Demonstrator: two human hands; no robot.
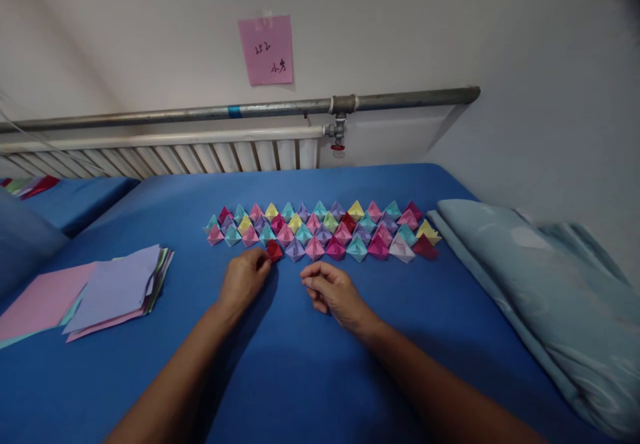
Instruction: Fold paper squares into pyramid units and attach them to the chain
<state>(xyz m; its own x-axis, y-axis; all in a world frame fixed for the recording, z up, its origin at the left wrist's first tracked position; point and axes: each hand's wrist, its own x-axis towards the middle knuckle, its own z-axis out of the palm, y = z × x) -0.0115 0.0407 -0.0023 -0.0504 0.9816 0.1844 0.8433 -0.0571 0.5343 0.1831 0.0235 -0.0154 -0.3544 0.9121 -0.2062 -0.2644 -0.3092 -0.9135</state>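
Observation:
Several rows of folded paper boats (315,249) in pink, blue, yellow, purple and red stand close together on the blue bed surface (310,377). At the left end of the front row is a red paper boat (275,251). My left hand (246,277) pinches its left side between thumb and fingertips, which cover part of it. A little below the front row, my right hand (333,291) hovers with its fingers curled and thumb against the forefinger. Whether anything small sits in that pinch I cannot make out.
A stack of coloured paper squares (117,284) lies at the left. On the right rests a folded light-blue blanket (540,291). Behind the bed run a metal pipe (170,116) with a valve (339,134) and a white radiator (225,157). A pink note (267,51) is taped to the wall.

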